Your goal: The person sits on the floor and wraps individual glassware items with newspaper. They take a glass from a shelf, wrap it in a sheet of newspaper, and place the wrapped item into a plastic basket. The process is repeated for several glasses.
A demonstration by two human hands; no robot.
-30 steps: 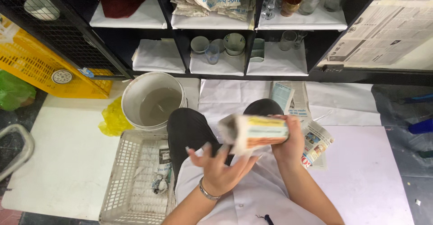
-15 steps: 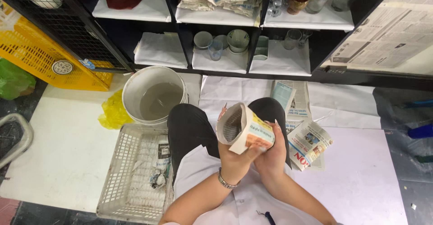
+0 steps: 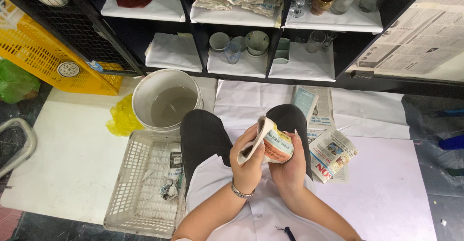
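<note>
Both hands grasp a newspaper-wrapped bundle point(image 3: 271, 144) above the lap: the left hand point(image 3: 247, 161) clasps its open left end, the right hand point(image 3: 292, 161) cups its right side. Folded newspapers point(image 3: 331, 151) lie on the floor just right; a white basket point(image 3: 126, 197) and a bucket point(image 3: 166, 101) sit left.
</note>
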